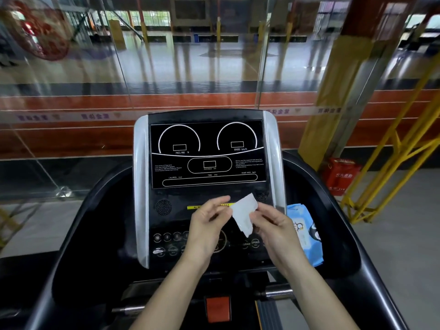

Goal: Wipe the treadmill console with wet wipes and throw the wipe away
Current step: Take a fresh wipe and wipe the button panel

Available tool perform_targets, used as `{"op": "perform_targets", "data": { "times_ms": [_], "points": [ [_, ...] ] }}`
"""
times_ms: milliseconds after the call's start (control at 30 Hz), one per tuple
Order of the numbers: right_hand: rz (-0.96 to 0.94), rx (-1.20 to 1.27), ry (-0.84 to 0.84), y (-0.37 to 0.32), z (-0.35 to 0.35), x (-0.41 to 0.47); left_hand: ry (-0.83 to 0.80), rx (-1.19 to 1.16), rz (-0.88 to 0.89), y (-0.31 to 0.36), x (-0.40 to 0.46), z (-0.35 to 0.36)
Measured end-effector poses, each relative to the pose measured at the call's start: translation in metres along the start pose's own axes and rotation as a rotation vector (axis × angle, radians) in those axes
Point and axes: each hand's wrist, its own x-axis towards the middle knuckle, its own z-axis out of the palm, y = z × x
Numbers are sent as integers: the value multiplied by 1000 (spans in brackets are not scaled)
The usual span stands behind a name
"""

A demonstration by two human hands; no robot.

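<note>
Right now you're holding the wipe (244,214) between both hands above the console (209,177). Your right hand (273,232) is pinching its right edge; your left hand (207,225) is gripping the left edge, fingers loosely curled. The pack (307,232) is lying just right of the console.

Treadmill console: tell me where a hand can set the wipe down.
Free: the left black tray beside the console. Crowded: the right tray, which holds the blue wipes pack; the button panel, under the left hand and right hand with the wipe.
</note>
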Motion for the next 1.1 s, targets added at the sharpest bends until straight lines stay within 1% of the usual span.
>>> {"op": "perform_targets", "data": {
  "times_ms": [67,200,267,400,533,667,800,900,1000,1100],
  "points": [
    [-36,-44,9,-1,2,-4,-20,-13,1,0,1,-5],
    [-166,-201,-64,-9,3,-16,-15,-57,2,1,0,-10],
    [-230,-277,-72,-9,3,-16,-6,-57,-4,0,1,-11],
    [-243,-310,-98,-8,2,-15,8,-76,4,-3,5,-13],
    [-345,-432,-82,-7,-2,-11,-1,-51,0,0,6,-13],
    [-369,-422,-8,-10,-3,-11,13,-63,-12,2,6,-12],
    [-387,-409,8,-18,0,-12,-4,-36,-27,0,7,-9],
    [-341,-327,11,-25,3,-12,-33,4,-18,-1,6,-5],
    [-310,-298,35,-27,2,-8,-51,19,-29,-2,6,-4],
    [-285,-253,58,-24,-1,-5,-106,39,-12,-2,4,-4]
  ]
}}
